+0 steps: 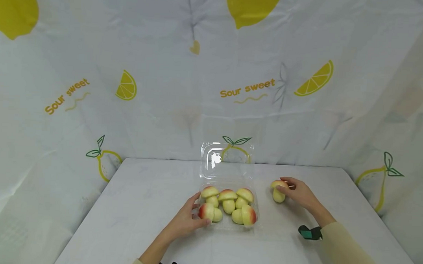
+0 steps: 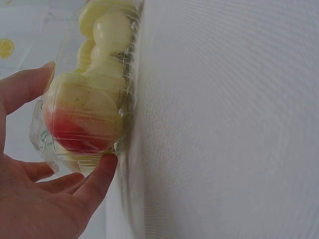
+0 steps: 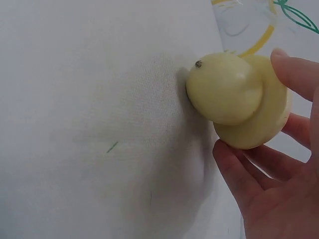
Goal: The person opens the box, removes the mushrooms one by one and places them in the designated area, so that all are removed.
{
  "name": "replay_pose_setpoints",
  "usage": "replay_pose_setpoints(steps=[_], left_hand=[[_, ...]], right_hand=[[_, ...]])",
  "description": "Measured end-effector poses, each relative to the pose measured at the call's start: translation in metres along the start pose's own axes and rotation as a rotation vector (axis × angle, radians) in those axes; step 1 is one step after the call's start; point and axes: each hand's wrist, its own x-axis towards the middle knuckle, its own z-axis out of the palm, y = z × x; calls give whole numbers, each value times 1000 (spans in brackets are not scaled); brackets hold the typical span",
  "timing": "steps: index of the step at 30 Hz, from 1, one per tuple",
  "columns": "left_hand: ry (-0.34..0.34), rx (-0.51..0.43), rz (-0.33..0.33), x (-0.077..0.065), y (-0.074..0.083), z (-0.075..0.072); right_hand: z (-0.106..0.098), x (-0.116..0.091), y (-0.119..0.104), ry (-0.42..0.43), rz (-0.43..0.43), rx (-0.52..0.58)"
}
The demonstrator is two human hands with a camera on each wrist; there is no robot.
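L hand point(image 1: 184, 222) grips L side of box point(image 1: 228, 227), thumb point(image 1: 202, 223) nr its frt corner; R hand point(image 1: 301, 194) to R of box, bent in pinch; L arm point(image 1: 158, 246) & R arm point(image 1: 349, 250) angled in from box's frt.

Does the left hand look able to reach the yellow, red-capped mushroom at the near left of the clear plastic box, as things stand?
Probably yes, after letting go of the box: the left hand grips its side beside that mushroom, and the transparent plastic lid stands open, leaving the mushroom uncovered.

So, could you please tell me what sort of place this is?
Probably a makeshift recording booth: lemon-printed sheeting hangs behind and beside a white table, and dark wrist devices suggest filming.
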Motion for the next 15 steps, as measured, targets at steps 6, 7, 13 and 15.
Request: replay_pose_setpoints(steps=[6, 7, 13, 15], left_hand=[[0, -5, -10, 0, 1, 0], [0, -6, -11, -1, 1, 0], [-2, -14, -10, -1, 1, 0], [-3, -17, -10, -1, 1, -1]], right_hand=[[2, 4, 5, 16, -38, -14], [2, 4, 6, 17, -37, -14], [3, 4, 6, 20, -23, -19], [2, 3, 6, 26, -26, -25]])
